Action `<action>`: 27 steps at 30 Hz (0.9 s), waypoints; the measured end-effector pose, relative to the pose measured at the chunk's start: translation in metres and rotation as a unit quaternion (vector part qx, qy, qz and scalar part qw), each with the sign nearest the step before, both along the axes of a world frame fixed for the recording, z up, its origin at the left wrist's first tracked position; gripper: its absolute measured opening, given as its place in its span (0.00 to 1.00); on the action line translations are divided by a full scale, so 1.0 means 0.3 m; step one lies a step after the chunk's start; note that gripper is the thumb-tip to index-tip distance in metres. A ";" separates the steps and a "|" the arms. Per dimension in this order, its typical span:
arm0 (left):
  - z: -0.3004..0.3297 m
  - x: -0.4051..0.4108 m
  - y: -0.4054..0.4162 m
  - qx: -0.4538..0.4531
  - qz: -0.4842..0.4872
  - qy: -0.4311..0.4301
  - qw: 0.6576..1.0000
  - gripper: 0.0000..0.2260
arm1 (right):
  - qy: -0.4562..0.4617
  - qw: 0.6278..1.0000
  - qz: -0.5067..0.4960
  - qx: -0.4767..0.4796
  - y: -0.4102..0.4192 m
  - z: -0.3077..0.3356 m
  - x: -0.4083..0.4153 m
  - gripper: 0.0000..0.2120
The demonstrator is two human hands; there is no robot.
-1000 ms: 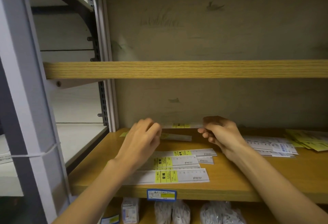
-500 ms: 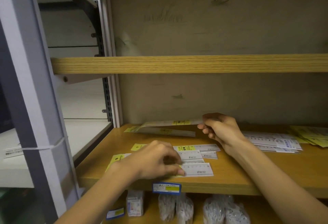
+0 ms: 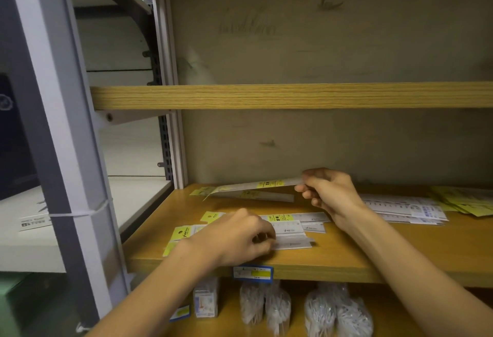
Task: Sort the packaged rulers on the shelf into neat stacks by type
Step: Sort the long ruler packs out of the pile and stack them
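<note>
My right hand (image 3: 329, 192) pinches the right end of a long packaged ruler (image 3: 250, 186) with a yellow label, holding it lifted above the wooden shelf (image 3: 346, 254). Under it another long ruler (image 3: 266, 197) lies near the back wall. My left hand (image 3: 237, 238) lies over a front group of packaged rulers (image 3: 292, 232) with yellow header cards, its curled fingers gripping the nearest one (image 3: 292, 244). At the right lie a pile of white and blue rulers (image 3: 405, 207) and yellow packages (image 3: 464, 200).
A blue and yellow price tag (image 3: 253, 273) sits on the shelf's front edge. Below it stand a small box (image 3: 205, 301) and clear bags of white sticks (image 3: 333, 312). An upper shelf board (image 3: 293, 96) hangs overhead. A grey metal post (image 3: 61, 136) rises at the left.
My left hand moved from the back of the shelf down to the front group of rulers and gripped one. My right hand lifted the long ruler slightly.
</note>
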State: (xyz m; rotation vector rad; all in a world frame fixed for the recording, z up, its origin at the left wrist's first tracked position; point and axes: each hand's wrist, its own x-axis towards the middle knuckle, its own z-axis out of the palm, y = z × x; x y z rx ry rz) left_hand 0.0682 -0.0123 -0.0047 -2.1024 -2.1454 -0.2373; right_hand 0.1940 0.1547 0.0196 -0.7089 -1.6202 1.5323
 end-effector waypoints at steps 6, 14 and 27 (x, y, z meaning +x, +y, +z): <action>-0.004 0.012 0.004 0.054 0.013 0.061 0.997 0.16 | 0.006 1.000 -0.013 -0.024 0.023 -0.007 0.007 0.05; -0.029 -0.046 -0.002 0.190 -0.041 0.145 0.970 0.14 | 0.029 0.996 -0.044 -0.065 0.081 -0.007 0.005 0.16; -0.074 -0.162 0.011 0.168 -0.023 0.182 0.969 0.25 | -0.043 0.991 -0.007 -0.124 0.135 -0.070 -0.166 0.06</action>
